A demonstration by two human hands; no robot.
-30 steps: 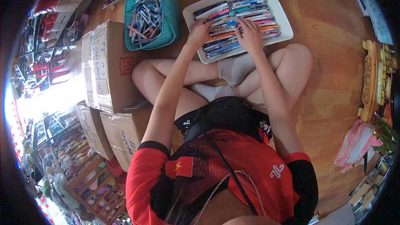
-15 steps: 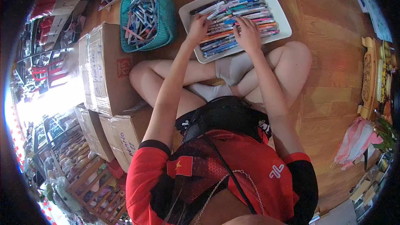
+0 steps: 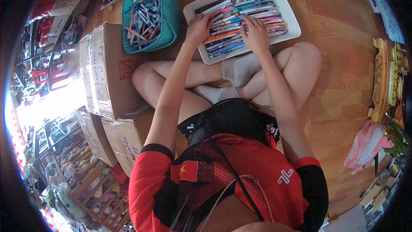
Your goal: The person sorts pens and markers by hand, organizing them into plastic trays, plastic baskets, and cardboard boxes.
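- In the head view, both arms reach forward over crossed legs, the forearms running up to a white tray on the wooden floor.
- The left hand is at the tray's near-left side, wrist over the rim, with its fingers bent in toward the ends of the pens; whether it pinches one I cannot tell.
- The right hand lies palm down over the middle of the pens, its fingers curled and pointing away from the body, the thumb on the inner side; its grip is hidden too.
- A gap separates the hands, and a blue pen part shows in it.
- The pens lie side by side in rows inside the tray.
- Left of the tray stands a teal basket of jumbled pens, near a cardboard box.
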